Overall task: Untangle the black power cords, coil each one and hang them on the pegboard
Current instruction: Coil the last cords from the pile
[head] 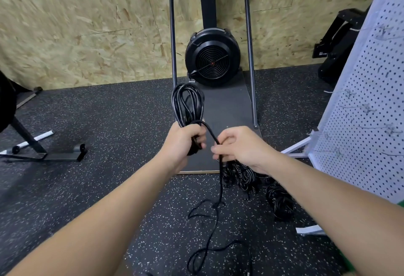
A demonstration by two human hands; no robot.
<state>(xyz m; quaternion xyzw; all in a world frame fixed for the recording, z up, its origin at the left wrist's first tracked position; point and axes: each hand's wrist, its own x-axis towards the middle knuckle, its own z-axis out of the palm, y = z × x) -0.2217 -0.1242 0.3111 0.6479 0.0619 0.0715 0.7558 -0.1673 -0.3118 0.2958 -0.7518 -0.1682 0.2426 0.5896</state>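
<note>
The left hand [182, 139] has its fingers [200, 139] curled tight round a bundle of coiled loops of black power cord [188, 103], the loops standing up toward 12 o'clock from the fist. The right hand [238, 144] pinches the same cord's running length between thumb and curled fingers [218, 149]; the tail [215, 216] drops toward 6 o'clock and lies slack on the speckled floor [109, 122].

More black cords [258, 181] lie heaped on the floor at 5 o'clock of the hands, partly hidden by the right forearm. The white pegboard [367, 105] at 3 o'clock is cut off by the frame edge, its hooks blurred. A small label on the black equipment [336, 41] at 2 o'clock is too small to read.
</note>
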